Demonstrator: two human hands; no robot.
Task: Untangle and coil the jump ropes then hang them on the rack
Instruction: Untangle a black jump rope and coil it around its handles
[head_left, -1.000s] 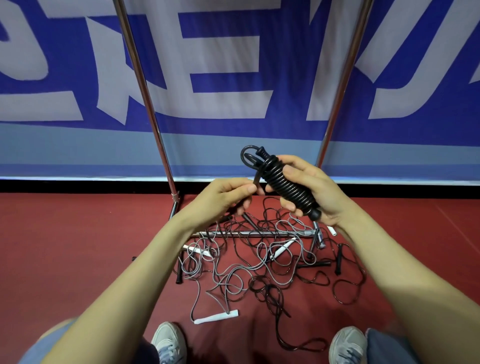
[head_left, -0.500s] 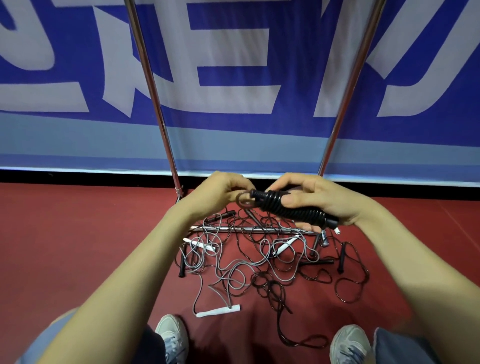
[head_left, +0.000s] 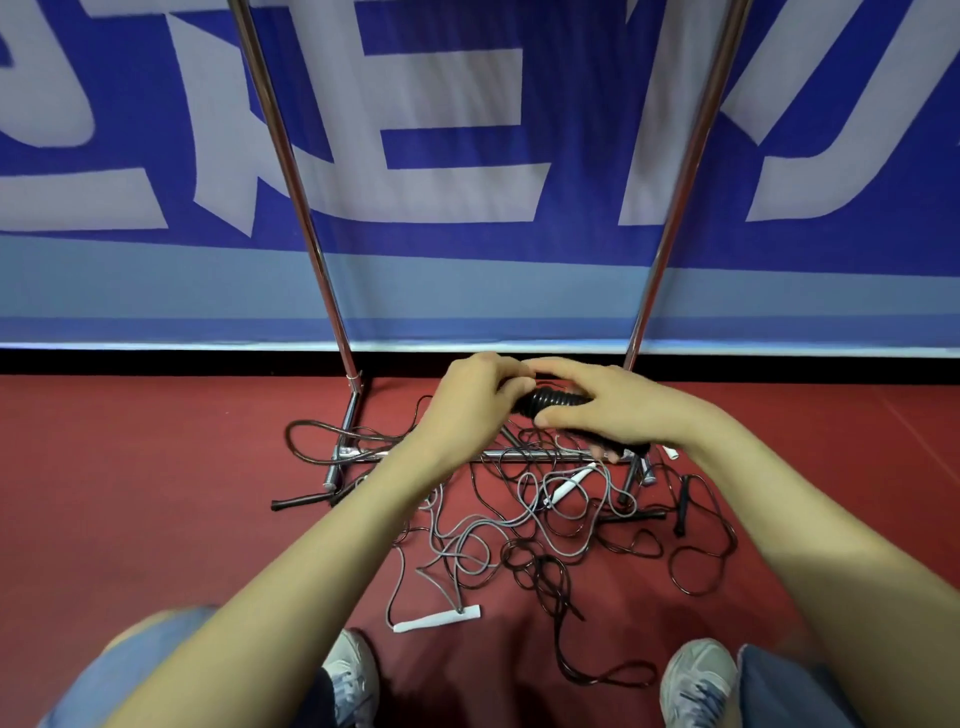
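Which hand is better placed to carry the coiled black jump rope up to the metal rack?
Right, probably. The right hand wraps the middle of the coiled black jump rope, while the left hand only grips its end. The rack's chrome upright rises just beyond the right hand.

**Background stuff in this shot**

Big banner (head_left: 467, 130) fills the whole top half. It's deep blue with huge pale letter shapes cut off by the frame, so can't read what it says. Under the lettering there's a lighter blue band (head_left: 156, 280), then a thin bright edge, then a black strip (head_left: 156, 362) right where it all meets the floor. The floor (head_left: 130, 493) is dark red and smooth, with a faint line crossing it at far right. Along the bottom edge you get two grey-white lace-up sneakers, left sneaker (head_left: 350, 675) and right sneaker (head_left: 698, 680), toes pointing toward the banner, plus blue jeans (head_left: 130, 665) showing in both bottom corners
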